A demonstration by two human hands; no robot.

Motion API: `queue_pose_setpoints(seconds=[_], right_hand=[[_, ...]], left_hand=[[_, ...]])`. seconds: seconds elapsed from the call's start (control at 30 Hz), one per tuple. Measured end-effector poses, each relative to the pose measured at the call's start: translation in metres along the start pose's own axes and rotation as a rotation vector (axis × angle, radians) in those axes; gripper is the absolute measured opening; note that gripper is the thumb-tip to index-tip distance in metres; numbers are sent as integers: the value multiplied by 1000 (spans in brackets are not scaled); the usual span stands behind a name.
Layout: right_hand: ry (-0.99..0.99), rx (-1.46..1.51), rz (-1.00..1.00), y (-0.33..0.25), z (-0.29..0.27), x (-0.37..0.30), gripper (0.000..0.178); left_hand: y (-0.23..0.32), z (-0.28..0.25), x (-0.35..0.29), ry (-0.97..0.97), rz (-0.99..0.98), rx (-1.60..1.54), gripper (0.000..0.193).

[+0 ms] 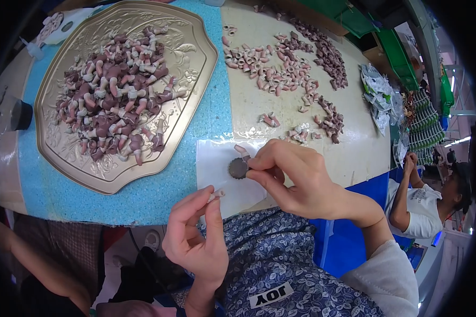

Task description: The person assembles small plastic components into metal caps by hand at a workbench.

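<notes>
Blue tabletop (pixel 143 207); left fingers (pixel 214 217) upturned, pinching pale piece (pixel 218 194); right fingers (pixel 274 156) angled leftward, pinching purplish piece (pixel 242 151).

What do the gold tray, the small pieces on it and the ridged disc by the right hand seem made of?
Gold tray: metal or metallised plastic; satiny sheen, embossed relief. Small pieces: probably moulded plastic or resin; smooth, repeated shapes in pink, white, maroon. Ridged disc: perhaps dull metal; grey, notched rim.
</notes>
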State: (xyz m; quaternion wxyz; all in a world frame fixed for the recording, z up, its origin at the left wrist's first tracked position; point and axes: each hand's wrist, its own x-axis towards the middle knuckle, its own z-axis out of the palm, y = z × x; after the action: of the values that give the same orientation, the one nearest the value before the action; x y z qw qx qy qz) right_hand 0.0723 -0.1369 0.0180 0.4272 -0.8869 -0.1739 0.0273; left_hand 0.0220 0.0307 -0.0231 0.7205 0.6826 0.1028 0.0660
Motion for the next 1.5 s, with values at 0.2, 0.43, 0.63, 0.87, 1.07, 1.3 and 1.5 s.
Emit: queue_pose_setpoints(seconds=[0.2,0.43,0.63,0.87,1.07,1.3,1.5], right_hand=[[-42,-80,-15,1,8,5,15],[-72,-102,3,0,10,9,14],[-81,-123,22,-2,10,10,14],[-103,-127,71,-13,2,11,13],[-64,33,88,-21,-12,-1,19],[65,258,-72,-18,-15,-7,14],[-79,222,-16,-20,-19,-8,20]], left_hand=[[-6,-3,0,19,-6,-37,18],[-6,-6,1,1,-19,-52,18],[-7,-6,2,7,-6,-56,19],[-8,-5,3,1,12,-42,19],[1,3,8,-65,-59,-120,19],[5,10,6,-144,-173,-329,19],[7,15,0,-132,-105,-314,19]])
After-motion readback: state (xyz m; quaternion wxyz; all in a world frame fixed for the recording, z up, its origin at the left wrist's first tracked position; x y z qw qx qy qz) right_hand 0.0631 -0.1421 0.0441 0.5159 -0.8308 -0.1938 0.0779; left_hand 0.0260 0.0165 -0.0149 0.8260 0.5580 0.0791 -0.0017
